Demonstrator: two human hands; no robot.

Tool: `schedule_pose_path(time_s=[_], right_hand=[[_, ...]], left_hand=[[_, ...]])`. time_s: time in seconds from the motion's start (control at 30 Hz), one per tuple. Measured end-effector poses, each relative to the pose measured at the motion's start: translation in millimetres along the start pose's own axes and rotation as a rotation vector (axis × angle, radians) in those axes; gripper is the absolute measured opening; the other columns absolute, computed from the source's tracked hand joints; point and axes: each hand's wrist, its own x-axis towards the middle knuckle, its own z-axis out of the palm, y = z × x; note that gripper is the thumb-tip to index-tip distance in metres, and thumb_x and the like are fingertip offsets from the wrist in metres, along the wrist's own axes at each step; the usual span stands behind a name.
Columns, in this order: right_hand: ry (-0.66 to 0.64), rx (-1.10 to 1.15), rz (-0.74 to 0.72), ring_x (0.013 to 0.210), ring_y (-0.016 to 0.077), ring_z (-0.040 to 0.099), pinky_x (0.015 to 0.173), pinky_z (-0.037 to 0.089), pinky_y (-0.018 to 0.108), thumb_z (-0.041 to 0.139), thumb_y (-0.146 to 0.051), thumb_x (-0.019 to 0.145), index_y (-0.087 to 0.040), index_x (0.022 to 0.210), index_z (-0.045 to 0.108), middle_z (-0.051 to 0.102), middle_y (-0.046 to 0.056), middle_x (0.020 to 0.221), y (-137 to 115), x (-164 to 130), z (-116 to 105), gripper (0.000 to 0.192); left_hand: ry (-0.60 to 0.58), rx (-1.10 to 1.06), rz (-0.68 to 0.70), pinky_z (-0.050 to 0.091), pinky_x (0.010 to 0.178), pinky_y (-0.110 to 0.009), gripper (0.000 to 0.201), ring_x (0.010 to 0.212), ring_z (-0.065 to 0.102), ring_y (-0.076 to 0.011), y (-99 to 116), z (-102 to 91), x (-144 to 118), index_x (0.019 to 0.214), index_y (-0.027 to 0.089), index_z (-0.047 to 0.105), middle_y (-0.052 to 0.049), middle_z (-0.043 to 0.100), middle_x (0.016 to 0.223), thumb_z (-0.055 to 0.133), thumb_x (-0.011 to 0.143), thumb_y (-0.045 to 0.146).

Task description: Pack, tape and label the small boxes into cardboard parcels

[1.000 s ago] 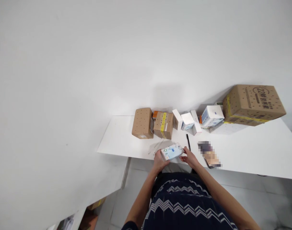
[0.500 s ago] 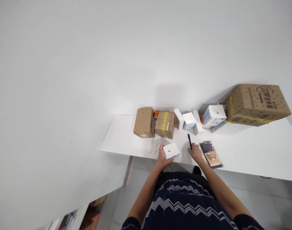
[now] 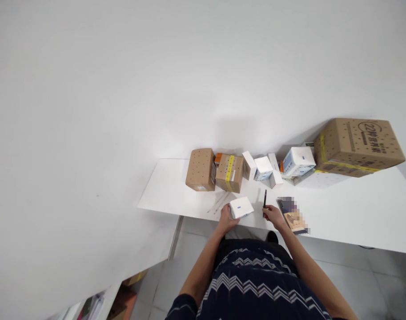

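My left hand (image 3: 226, 220) is closed around the near left side of a small white box (image 3: 242, 207) with a blue mark on top, at the table's front edge. A slim black pen (image 3: 264, 198) is pinched in my right hand (image 3: 272, 215), pointing away from me. Just right of that hand lies a notebook (image 3: 293, 217) with a dark and tan cover, partly blurred out. Thin pale sticks (image 3: 219, 204) rest on the table left of the white box; their kind is too small to tell.
Along the wall stand two brown cartons (image 3: 200, 170), several white boxes (image 3: 263, 168), a larger white-and-blue box (image 3: 299, 161) and a big brown carton (image 3: 361, 146) at the right. The white table (image 3: 169, 186) ends close to my body. Shelving (image 3: 119, 302) shows at lower left.
My left hand and the white box have shifted slightly right and seem raised. The pen, lower on the table before, now stands more upright in my right hand, which has changed its grip.
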Motion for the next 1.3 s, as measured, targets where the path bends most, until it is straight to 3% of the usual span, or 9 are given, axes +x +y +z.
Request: schedule_pose_path(time_s=[0.17, 0.3, 0.5, 0.6, 0.77, 0.9, 1.07, 1.17, 1.3], right_hand=[[0.093, 0.199, -0.003, 0.044, 0.011, 0.051, 0.044, 0.041, 0.023, 0.061, -0.027, 0.055, -0.018, 0.064, 0.053, 0.053, -0.005, 0.047, -13, -13, -7, 0.015], [0.185, 0.283, -0.042, 0.047, 0.0101, 0.052, 0.046, 0.043, 0.022, 0.064, -0.031, 0.055, -0.019, 0.068, 0.051, 0.053, -0.006, 0.051, -26, -18, -8, 0.022], [0.198, 0.325, -0.167, 0.04, 0.0078, 0.043, 0.041, 0.035, 0.021, 0.067, -0.034, 0.061, -0.021, 0.072, 0.052, 0.048, -0.008, 0.045, -43, -30, -6, 0.023], [0.194, 0.408, -0.186, 0.04, 0.009, 0.045, 0.04, 0.037, 0.022, 0.069, -0.035, 0.061, -0.021, 0.072, 0.049, 0.05, -0.007, 0.046, -45, -31, -1, 0.026], [0.097, 0.45, -0.194, 0.042, 0.0111, 0.051, 0.041, 0.041, 0.023, 0.071, -0.037, 0.061, -0.021, 0.075, 0.049, 0.055, -0.006, 0.049, -39, -30, 15, 0.03], [0.039, 0.4, -0.198, 0.042, 0.0113, 0.052, 0.042, 0.041, 0.023, 0.07, -0.039, 0.063, -0.021, 0.076, 0.049, 0.057, -0.006, 0.049, -36, -34, 23, 0.031], [0.067, 0.399, -0.213, 0.045, 0.0116, 0.052, 0.044, 0.042, 0.023, 0.067, -0.035, 0.067, -0.021, 0.076, 0.049, 0.058, -0.005, 0.053, -32, -35, 19, 0.025], [0.097, 0.427, -0.251, 0.046, 0.011, 0.051, 0.044, 0.04, 0.023, 0.066, -0.035, 0.068, -0.021, 0.077, 0.051, 0.056, -0.005, 0.053, -32, -35, 16, 0.022], [0.107, 0.464, -0.248, 0.047, 0.0112, 0.051, 0.045, 0.041, 0.024, 0.064, -0.041, 0.071, -0.02, 0.085, 0.056, 0.057, -0.004, 0.058, -42, -41, 17, 0.026]], left_hand=[[-0.014, 0.271, 0.139, 0.035, 0.099, -0.044, 0.066, 0.114, 0.046, -0.0311, 30, -9.5, 2, 0.123, 0.022, 0.048, -0.009, 0.052, 0.122, 0.069, 0.061, 0.03], [-0.06, 0.32, 0.128, 0.027, 0.105, -0.048, 0.074, 0.123, 0.038, -0.0335, 38, -11.3, 7, 0.133, 0.027, 0.041, -0.009, 0.048, 0.13, 0.067, 0.064, 0.034], [-0.078, 0.19, 0.054, 0.021, 0.111, -0.045, 0.103, 0.135, 0.025, -0.0334, 5, -15.4, 0, 0.142, 0.023, 0.026, -0.012, 0.031, 0.144, 0.077, 0.054, 0.041], [-0.052, 0.125, -0.002, 0.022, 0.111, -0.045, 0.114, 0.135, 0.026, -0.0333, -17, -17.2, -6, 0.143, 0.021, 0.021, -0.014, 0.028, 0.145, 0.081, 0.049, 0.041], [-0.008, -0.023, 0.03, 0.026, 0.109, -0.047, 0.114, 0.133, 0.03, -0.0327, -41, -10.3, -4, 0.142, 0.018, 0.019, -0.016, 0.031, 0.145, 0.081, 0.047, 0.03], [-0.035, -0.096, 0.036, 0.032, 0.106, -0.042, 0.104, 0.127, 0.041, -0.0271, -45, -7.8, 1, 0.139, 0.017, 0.023, -0.014, 0.041, 0.138, 0.077, 0.05, 0.02], [-0.068, 0.059, 0.013, 0.035, 0.102, -0.043, 0.08, 0.12, 0.045, -0.0281, -17, -25.5, 1, 0.127, 0.02, 0.042, -0.008, 0.053, 0.124, 0.074, 0.053, 0.02], [-0.046, 0.133, 0.154, 0.031, 0.105, -0.043, 0.078, 0.124, 0.04, -0.0299, 15, -33.9, 3, 0.128, 0.022, 0.043, -0.009, 0.048, 0.13, 0.075, 0.058, 0.03], [-0.046, 0.216, 0.303, 0.027, 0.108, -0.045, 0.079, 0.124, 0.038, -0.0305, 46, -27.1, 9, 0.134, 0.026, 0.039, -0.007, 0.047, 0.132, 0.073, 0.063, 0.036]])
